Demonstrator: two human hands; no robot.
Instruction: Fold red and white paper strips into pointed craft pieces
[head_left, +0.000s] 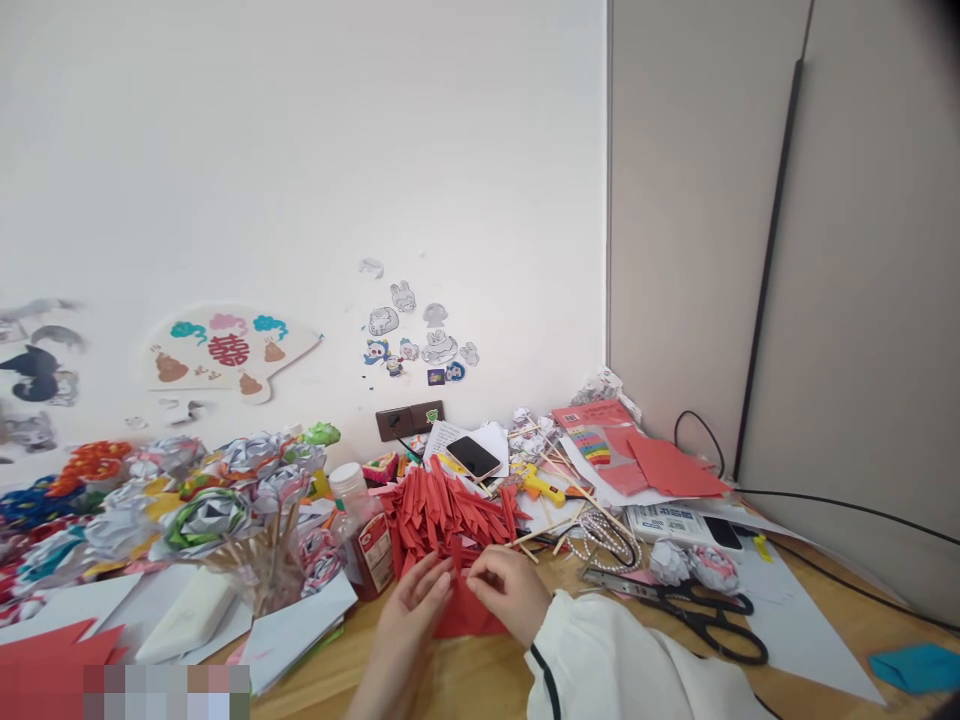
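Note:
Low in the centre, my left hand [414,603] and my right hand [514,592] face each other over a piece of red paper [469,612]. My left thumb and fingers are closed at the paper's left side. The right hand's fingers are curled in a pinch at its right side. Part of the paper is hidden by the hands. Just beyond lies a heap of folded red paper strips [431,510]. Left of the heap stand a small red box [375,555] and a clear jar with a white lid [346,480].
Black-handled scissors [709,620] lie at right, near crumpled paper balls [670,562] and a bead string [604,540]. Behind are a yellow glue gun [544,485], a phone [474,457] and red sheets [675,465]. Paper flowers [217,515] and a cup of wooden sticks [262,570] crowd the left.

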